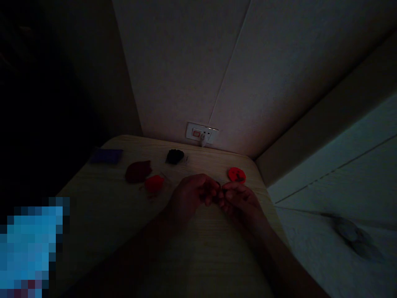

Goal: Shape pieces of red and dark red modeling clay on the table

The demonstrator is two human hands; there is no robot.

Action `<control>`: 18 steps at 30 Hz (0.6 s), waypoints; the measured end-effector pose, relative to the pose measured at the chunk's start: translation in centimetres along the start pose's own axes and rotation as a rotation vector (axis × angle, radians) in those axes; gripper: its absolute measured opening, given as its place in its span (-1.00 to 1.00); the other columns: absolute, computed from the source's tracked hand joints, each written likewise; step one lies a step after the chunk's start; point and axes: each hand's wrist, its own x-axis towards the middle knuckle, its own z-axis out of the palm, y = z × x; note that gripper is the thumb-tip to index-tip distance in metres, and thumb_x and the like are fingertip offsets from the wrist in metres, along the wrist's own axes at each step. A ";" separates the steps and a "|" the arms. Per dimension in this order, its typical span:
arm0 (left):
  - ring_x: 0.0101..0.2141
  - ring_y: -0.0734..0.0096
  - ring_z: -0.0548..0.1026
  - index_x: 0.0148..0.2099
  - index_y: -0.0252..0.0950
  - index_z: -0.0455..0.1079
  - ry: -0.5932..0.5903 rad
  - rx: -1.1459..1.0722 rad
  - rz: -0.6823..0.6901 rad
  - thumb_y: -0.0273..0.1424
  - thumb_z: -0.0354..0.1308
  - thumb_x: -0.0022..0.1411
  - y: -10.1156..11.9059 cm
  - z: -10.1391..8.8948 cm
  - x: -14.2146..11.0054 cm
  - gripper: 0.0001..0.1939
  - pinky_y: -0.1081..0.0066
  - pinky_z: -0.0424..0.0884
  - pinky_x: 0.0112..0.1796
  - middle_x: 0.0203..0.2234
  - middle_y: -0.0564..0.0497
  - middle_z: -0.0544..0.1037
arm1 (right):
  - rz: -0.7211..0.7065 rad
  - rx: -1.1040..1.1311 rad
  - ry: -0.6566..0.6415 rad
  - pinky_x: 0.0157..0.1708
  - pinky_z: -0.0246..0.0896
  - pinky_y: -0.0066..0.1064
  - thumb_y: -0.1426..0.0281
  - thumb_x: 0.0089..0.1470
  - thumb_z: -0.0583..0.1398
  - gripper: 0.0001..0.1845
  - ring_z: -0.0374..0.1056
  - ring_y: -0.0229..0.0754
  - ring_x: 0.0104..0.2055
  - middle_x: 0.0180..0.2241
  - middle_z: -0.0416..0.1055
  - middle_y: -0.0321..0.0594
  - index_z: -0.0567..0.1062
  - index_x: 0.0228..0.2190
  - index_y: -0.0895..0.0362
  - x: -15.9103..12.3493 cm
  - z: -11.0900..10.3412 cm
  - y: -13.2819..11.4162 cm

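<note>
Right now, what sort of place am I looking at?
Probably a dim corner of a room, perhaps in a home: a wood-grained tabletop stands against a pale wall, and a socket plate is fitted just above its far edge.

- Table: pale, streaky wood grain.
- Packet by the far left corner: purple.
- Larger lump, nearer the left edge: maroon.
- Smaller lump beside it: bright red.
- Crumbly lump, far edge: black.
- Disc, far right corner: vivid red, dark-marked.
</note>
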 end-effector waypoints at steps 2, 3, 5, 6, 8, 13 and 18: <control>-0.48 0.34 0.47 -0.38 -0.40 0.60 -0.009 -0.006 -0.001 -0.18 0.27 0.09 0.1 0.0 0.0 -0.67 0.39 0.24 -0.47 -0.51 -0.11 0.56 | 0.000 0.006 -0.003 -0.53 0.39 -0.56 0.37 -0.14 0.53 -0.77 0.49 -0.31 -0.51 -0.45 0.62 -0.27 0.69 -0.37 0.07 -0.1 0.0 0.1; -0.47 0.34 0.47 -0.38 -0.40 0.60 -0.011 -0.007 -0.001 -0.18 0.27 0.10 0.1 0.0 0.0 -0.67 0.39 0.25 -0.46 -0.51 -0.11 0.56 | 0.003 0.004 -0.008 -0.52 0.39 -0.57 0.38 -0.14 0.53 -0.78 0.50 -0.32 -0.50 -0.45 0.63 -0.27 0.69 -0.37 0.08 -0.1 0.0 0.1; -0.47 0.33 0.48 -0.38 -0.40 0.60 -0.016 -0.009 -0.008 -0.18 0.26 0.10 0.1 0.0 0.0 -0.67 0.39 0.26 -0.46 -0.52 -0.11 0.56 | -0.006 0.002 -0.020 -0.52 0.38 -0.58 0.39 -0.13 0.52 -0.79 0.50 -0.33 -0.50 -0.45 0.63 -0.27 0.69 -0.38 0.07 -0.1 -0.1 0.2; -0.48 0.34 0.48 -0.38 -0.40 0.60 -0.019 -0.010 -0.011 -0.18 0.26 0.09 0.1 0.0 0.0 -0.67 0.39 0.26 -0.46 -0.52 -0.11 0.56 | -0.011 -0.002 -0.025 -0.52 0.38 -0.57 0.39 -0.13 0.52 -0.80 0.49 -0.33 -0.50 -0.45 0.63 -0.27 0.69 -0.39 0.07 -0.1 -0.2 0.2; -0.49 0.36 0.46 -0.38 -0.40 0.60 -0.020 -0.008 -0.008 -0.18 0.26 0.10 0.1 0.0 -0.1 -0.67 0.40 0.27 -0.45 -0.54 -0.10 0.55 | -0.018 -0.007 -0.029 -0.53 0.39 -0.56 0.39 -0.11 0.52 -0.81 0.50 -0.32 -0.50 -0.44 0.64 -0.27 0.68 -0.39 0.06 -0.1 -0.2 0.2; -0.50 0.39 0.45 -0.38 -0.41 0.60 -0.007 -0.013 0.002 -0.18 0.28 0.08 0.0 -0.1 0.0 -0.67 0.41 0.25 -0.47 -0.53 -0.08 0.54 | -0.027 0.012 -0.045 -0.57 0.38 -0.55 0.40 -0.09 0.51 -0.82 0.50 -0.31 -0.53 -0.45 0.64 -0.30 0.69 -0.37 0.01 -0.1 -0.1 0.1; -0.49 0.37 0.47 -0.38 -0.40 0.60 -0.009 -0.015 0.000 -0.18 0.27 0.09 0.0 -0.1 0.0 -0.67 0.41 0.25 -0.48 -0.53 -0.08 0.55 | -0.030 0.023 -0.053 -0.51 0.40 -0.60 0.42 -0.10 0.52 -0.82 0.53 -0.33 -0.50 -0.46 0.64 -0.31 0.70 -0.37 0.02 0.0 -0.2 0.3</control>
